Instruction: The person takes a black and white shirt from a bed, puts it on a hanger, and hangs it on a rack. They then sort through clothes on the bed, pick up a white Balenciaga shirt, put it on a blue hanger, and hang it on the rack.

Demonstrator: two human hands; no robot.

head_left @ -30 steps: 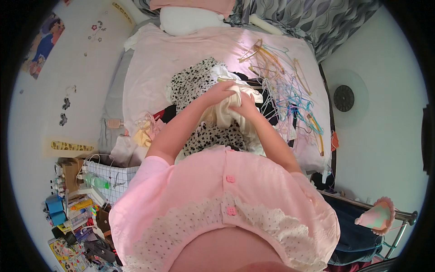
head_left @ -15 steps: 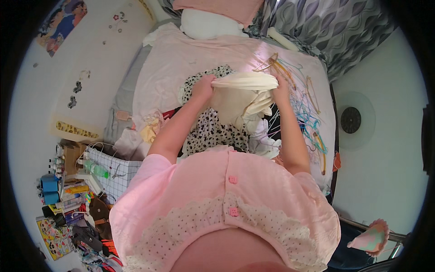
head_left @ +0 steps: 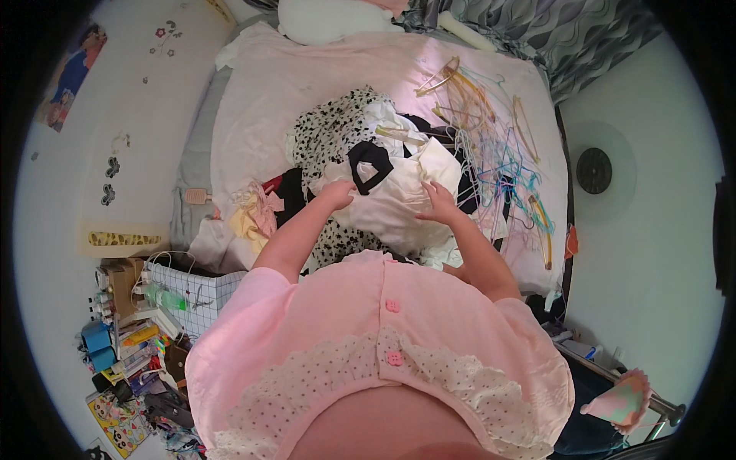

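A white shirt (head_left: pixel 391 211) with a black collar (head_left: pixel 370 166) lies spread on the bed in front of me. My left hand (head_left: pixel 339 195) is at its left side, fingers curled in at the cloth by the collar. Over the right side of the shirt, my right hand (head_left: pixel 439 204) rests with its fingers apart. Beneath and beyond the shirt is a white garment with black spots (head_left: pixel 330 130), partly covered. Other white and black clothes show around the pile's right side.
Many tangled hangers (head_left: pixel 498 161) lie on the bed's right side. At left are pink and yellow clothes (head_left: pixel 257 215) and a pink hairbrush (head_left: pixel 198 196). A checked box (head_left: pixel 203 295) and cluttered small items stand at the lower left. A white pillow (head_left: pixel 322 21) lies at the far end.
The raised pale cloth has come down onto the pile as a spread white shirt, its black collar now showing. Both hands moved nearer me, and the right hand's fingers have opened.
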